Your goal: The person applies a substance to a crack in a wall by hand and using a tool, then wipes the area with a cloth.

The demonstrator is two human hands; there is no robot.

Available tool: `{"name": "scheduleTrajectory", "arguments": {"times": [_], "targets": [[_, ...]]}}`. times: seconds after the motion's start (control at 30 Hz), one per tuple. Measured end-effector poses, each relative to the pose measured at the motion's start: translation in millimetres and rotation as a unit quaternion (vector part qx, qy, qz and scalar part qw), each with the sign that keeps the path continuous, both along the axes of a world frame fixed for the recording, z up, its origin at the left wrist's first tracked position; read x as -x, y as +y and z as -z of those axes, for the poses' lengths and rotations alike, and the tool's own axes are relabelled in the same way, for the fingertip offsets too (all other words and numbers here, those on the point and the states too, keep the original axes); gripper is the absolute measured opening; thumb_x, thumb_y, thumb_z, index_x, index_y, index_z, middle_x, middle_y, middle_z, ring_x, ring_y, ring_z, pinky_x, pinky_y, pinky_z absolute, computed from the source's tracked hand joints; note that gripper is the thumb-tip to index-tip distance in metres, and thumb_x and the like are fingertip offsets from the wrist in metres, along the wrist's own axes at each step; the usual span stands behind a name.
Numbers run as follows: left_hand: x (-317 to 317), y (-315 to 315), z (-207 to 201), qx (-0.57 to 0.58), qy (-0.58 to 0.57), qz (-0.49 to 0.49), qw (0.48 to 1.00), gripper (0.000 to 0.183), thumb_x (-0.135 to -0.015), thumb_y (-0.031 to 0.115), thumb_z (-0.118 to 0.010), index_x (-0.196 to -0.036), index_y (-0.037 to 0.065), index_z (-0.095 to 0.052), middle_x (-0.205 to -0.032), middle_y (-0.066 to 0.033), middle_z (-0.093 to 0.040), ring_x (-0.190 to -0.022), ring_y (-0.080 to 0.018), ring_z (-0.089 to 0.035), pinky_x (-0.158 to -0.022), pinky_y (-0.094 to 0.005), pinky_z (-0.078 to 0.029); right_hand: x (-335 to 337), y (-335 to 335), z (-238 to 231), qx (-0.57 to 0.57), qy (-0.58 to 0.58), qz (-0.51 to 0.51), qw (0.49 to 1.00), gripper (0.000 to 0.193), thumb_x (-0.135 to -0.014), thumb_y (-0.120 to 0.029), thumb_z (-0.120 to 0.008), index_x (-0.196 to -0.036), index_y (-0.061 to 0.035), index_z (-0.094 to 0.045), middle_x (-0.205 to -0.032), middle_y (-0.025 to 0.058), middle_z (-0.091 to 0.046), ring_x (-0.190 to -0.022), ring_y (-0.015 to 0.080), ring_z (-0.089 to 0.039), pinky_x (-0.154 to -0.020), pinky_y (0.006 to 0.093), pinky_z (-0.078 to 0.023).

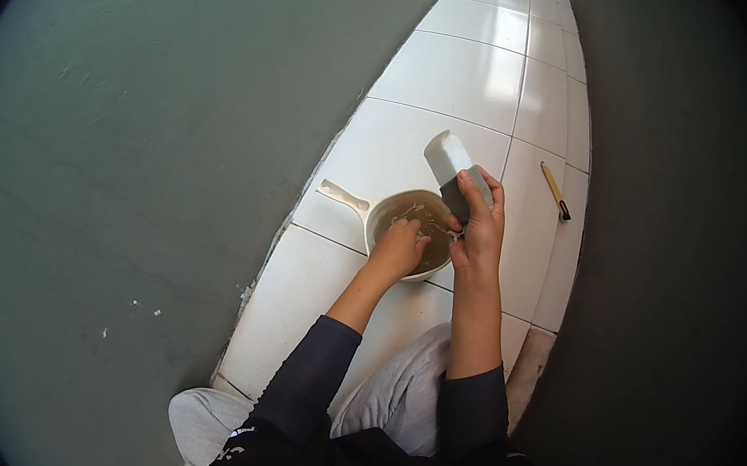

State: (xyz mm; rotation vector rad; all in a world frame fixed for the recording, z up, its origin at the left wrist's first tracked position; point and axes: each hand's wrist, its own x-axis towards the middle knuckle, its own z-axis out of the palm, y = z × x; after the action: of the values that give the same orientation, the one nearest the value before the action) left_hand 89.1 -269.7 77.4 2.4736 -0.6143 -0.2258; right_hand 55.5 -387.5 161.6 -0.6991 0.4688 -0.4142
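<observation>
A white dipper with a short handle on its left stands on the white tiles, with murky brownish water in its bowl. My left hand reaches into the bowl, its fingers bent together at the water. Whatever they may pinch is too small to tell. Upright over the bowl's right rim, my right hand grips a flat-sided block, pale at its upper end and dark grey below. The block leans to the left, its lower end partly hidden by my fingers and thumb.
To the right, a yellow utility knife with a black end lies on the tiles. The strip of white tiles runs away from me between grey floor on both sides. Small white crumbs dot the left floor. My grey-trousered legs are close by.
</observation>
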Motion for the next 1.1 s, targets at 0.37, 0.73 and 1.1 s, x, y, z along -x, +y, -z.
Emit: {"name": "scheduleTrajectory", "arguments": {"times": [0.37,0.73,1.1], "targets": [[2.8,-3.7,-12.0,0.014,-0.082,0.013,0.996,0.02,-0.088,0.016,-0.051,-0.086,0.001,-0.064,-0.082,-0.0223,-0.062,-0.078,-0.0383,-0.06,-0.068,-0.0463,-0.047,0.3,0.6,0.1,0.006,-0.001,-0.015,1.0,0.041,-0.073,-0.015,-0.074,-0.104,-0.0108,-0.048,-0.092,0.0044,-0.054,-0.074,0.0086,-0.048,-0.044,0.0193,-0.029],[7.8,-3.1,-14.8,0.011,-0.076,0.019,0.997,0.045,-0.091,0.031,-0.044,-0.064,0.001,-0.064,-0.061,-0.021,-0.058,-0.058,-0.0387,-0.058,-0.057,-0.0471,-0.045,0.9,4.8,-1.8,0.002,-0.012,-0.022,1.0,0.042,-0.073,-0.014,-0.074,-0.106,-0.0099,-0.048,-0.092,0.007,-0.054,-0.073,0.0087,-0.048,-0.042,0.0189,-0.028],[7.7,-3.0,-17.9,0.154,-0.059,-0.035,0.986,0.027,-0.087,0.024,-0.055,-0.076,-0.001,-0.06,-0.069,-0.02,-0.059,-0.065,-0.0376,-0.058,-0.058,-0.0422,-0.047,-3.2,7.6,2.4,0.047,-0.014,-0.03,0.998,0.045,-0.074,-0.016,-0.073,-0.11,-0.0107,-0.047,-0.095,0.0069,-0.054,-0.075,0.0118,-0.051,-0.043,0.0202,-0.03]]}}
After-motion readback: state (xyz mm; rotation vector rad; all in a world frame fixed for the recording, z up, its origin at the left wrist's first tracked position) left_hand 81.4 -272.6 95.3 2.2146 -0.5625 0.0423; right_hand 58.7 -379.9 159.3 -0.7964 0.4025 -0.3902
